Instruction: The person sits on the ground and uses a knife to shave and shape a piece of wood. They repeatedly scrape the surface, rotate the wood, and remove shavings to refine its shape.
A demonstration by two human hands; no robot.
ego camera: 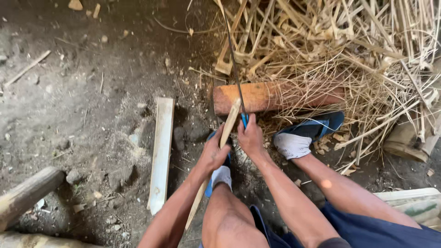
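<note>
Bare dirt floor (82, 115) is filling most of the view, with small stones and wood chips lying on it, and a big heap of split bamboo strips (349, 50) is piling up at the upper right. A person is sitting low, with both feet in blue and white shoes, the right shoe (305, 135) resting just beside an orange-brown log (262, 96) that is serving as a chopping block.

The left hand (212, 154) is closing its fingers around a pale bamboo strip (225, 138), which is standing tilted with its top end against the log. The right hand (250, 138) is gripping the blue handle of a long thin blade (235, 69), and the blade is rising up beside the top of the strip. It seems the edge is set at the strip's upper end, but I cannot tell how deep it is sitting.

Judging from the heap, many strips are already split. The strip in hand is looking whole along most of its length, so its splitting is only beginning. One flat pale plank (161, 151) is lying untouched on the floor at the left.
</note>
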